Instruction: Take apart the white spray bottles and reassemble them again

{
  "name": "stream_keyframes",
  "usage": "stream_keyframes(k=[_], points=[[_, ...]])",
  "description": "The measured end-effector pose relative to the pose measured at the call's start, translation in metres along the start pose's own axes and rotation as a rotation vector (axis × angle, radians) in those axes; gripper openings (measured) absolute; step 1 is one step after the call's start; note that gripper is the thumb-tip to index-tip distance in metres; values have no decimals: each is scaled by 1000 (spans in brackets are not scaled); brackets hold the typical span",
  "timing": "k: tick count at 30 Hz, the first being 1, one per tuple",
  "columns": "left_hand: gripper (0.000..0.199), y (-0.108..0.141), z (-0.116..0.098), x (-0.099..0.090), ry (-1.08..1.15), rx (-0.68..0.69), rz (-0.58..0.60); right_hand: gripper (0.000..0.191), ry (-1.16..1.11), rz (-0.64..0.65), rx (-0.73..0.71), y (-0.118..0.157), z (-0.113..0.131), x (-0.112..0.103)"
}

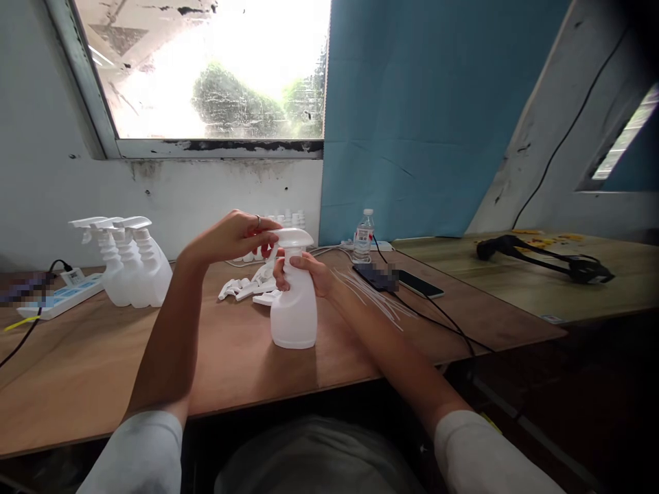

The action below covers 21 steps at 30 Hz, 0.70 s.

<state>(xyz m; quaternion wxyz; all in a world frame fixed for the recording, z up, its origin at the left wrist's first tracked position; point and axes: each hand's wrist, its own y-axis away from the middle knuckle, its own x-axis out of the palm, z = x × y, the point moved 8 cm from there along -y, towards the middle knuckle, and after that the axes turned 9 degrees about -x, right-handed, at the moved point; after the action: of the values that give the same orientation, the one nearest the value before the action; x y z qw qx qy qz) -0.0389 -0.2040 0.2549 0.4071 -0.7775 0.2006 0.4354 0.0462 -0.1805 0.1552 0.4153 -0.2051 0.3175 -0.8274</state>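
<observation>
A white translucent spray bottle (pixel 294 315) stands upright on the brown table in front of me. My right hand (pixel 314 271) is wrapped round its neck from the right. On top of the bottle sits a white trigger spray head (pixel 293 237), and the fingers of my left hand (pixel 241 233) are closed on its back end from the left. A ring shows on that hand. Just behind the bottle lies a pile of loose white trigger spray heads (pixel 250 287), partly hidden by my hands and the bottle.
Several spray bottles with heads (pixel 136 264) stand at the left, beside a power strip (pixel 64 296). Thin clear tubes (pixel 378 302), a water bottle (pixel 363 237) and two phones (pixel 419 283) lie or stand to the right. A black headband-like device (pixel 546 257) rests on the far-right table.
</observation>
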Motion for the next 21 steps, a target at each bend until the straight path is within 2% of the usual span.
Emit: stream_keyframes(k=[6, 10, 13, 14, 15, 16, 17, 19, 20, 21], points=[[35, -1, 3, -2, 41, 59, -34, 29, -50, 37, 4, 1, -4, -1], [38, -2, 11, -2, 11, 7, -37, 39, 66, 2, 31, 2, -4, -5], [39, 5, 24, -16, -72, -85, -91, 54, 463, -62, 102, 4, 7, -5], [38, 9, 30, -25, -110, -123, -136, 56, 663, -104, 108, 6, 18, -3], [37, 16, 37, -36, -144, -165, -189, 61, 868, -209, 47, 12, 37, 0], [36, 23, 44, -48, -168, -211, -242, 63, 1002, -252, -8, 22, 54, 11], [35, 32, 51, -60, -181, -259, -292, 57, 1064, -230, -46, 34, 66, 28], [32, 50, 68, -81, -196, -372, -378, 39, 974, -45, -39, 75, 71, 74], [31, 58, 77, -90, -212, -433, -418, 35, 863, 74, -22, 103, 68, 100], [30, 66, 86, -97, -236, -492, -451, 30, 765, 140, -7, 134, 65, 123]])
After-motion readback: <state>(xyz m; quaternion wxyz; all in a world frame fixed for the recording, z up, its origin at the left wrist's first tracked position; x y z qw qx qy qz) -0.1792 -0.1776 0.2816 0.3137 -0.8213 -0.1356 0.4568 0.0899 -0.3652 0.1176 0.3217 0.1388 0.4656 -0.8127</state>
